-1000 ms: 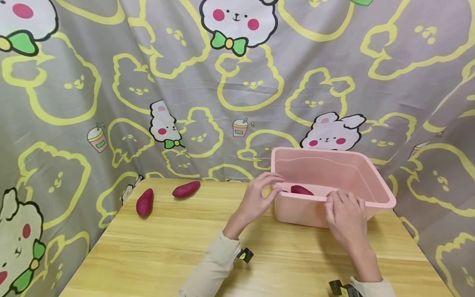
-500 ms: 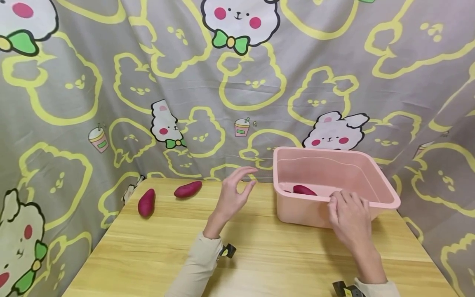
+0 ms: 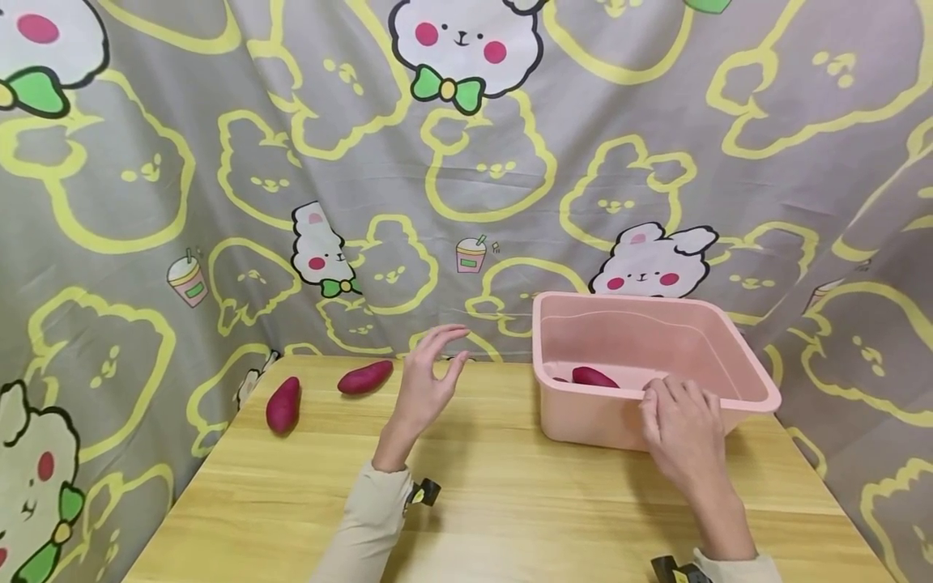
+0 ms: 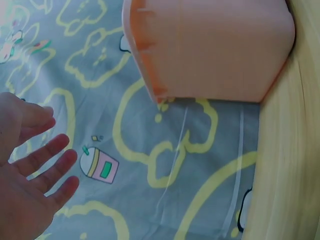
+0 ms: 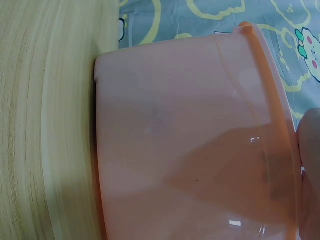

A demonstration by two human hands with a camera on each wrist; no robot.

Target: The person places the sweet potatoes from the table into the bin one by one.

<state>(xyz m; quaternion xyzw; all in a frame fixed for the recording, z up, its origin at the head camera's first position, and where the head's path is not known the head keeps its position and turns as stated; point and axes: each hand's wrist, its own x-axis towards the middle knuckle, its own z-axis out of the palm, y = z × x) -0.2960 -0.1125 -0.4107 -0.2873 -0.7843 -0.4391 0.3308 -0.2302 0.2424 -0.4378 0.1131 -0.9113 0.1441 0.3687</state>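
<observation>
My left hand (image 3: 425, 387) hovers over the table with fingers spread, holding nothing. Just left of it lies a purple-red sweet potato (image 3: 366, 378); a second sweet potato (image 3: 283, 405) rests nearer the table's left edge. On the right stands a pink plastic bin (image 3: 594, 419), and my right hand (image 3: 685, 433) grips its front rim with curled fingers. Inside the bin one sweet potato (image 3: 594, 377) shows, with a sliver of another beside it; the front wall hides part of the inside. The right wrist view shows mostly the bin's outer wall (image 5: 175, 120).
The wooden table (image 3: 481, 502) runs beneath everything. Behind it and at both sides hangs a grey curtain (image 3: 503, 235) with cartoon rabbits and yellow outlines. The bin sits near the table's back right, close to the curtain.
My left hand has moved away from the bin's left rim, leftward toward the loose sweet potatoes. My right hand stays on the front rim, and the bin has not visibly shifted.
</observation>
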